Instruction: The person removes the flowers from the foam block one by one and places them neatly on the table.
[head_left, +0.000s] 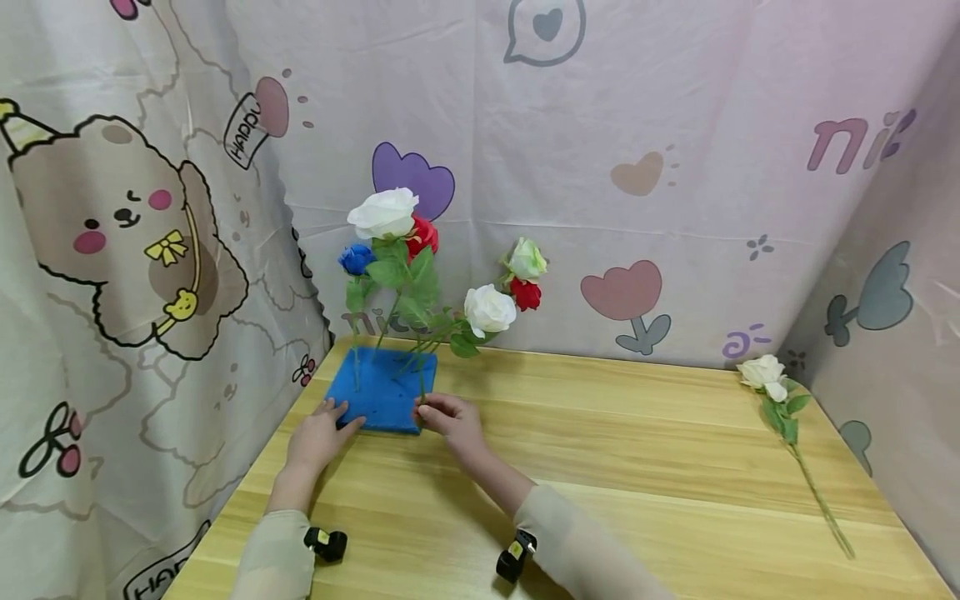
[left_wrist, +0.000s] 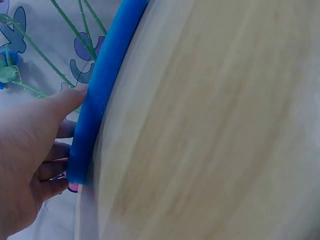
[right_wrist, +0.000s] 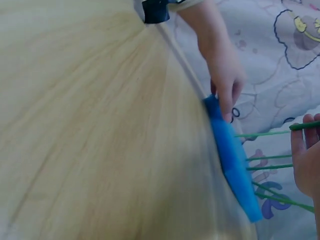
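Observation:
A blue foam board (head_left: 382,408) lies on the table with several artificial flowers standing in it. My left hand (head_left: 315,437) rests on its front left corner, fingers spread and thumb near the front edge. In the left wrist view the fingertips touch the blue board (left_wrist: 95,100). My right hand (head_left: 453,421) pinches a green flower stem (head_left: 422,379) low down, over the board's front right part. In the right wrist view that stem's lower end (right_wrist: 297,127) shows beside the fingers, apart from the board (right_wrist: 230,150). Leaves and other blooms overlap its upper part in the head view.
In the board stand a large white rose (head_left: 384,214), a blue rose (head_left: 356,258) and others, some leaning right, including a white rose (head_left: 489,311) and a red one (head_left: 526,293). A loose white rose (head_left: 763,374) lies at the far right. Printed curtains (head_left: 480,125) surround the table.

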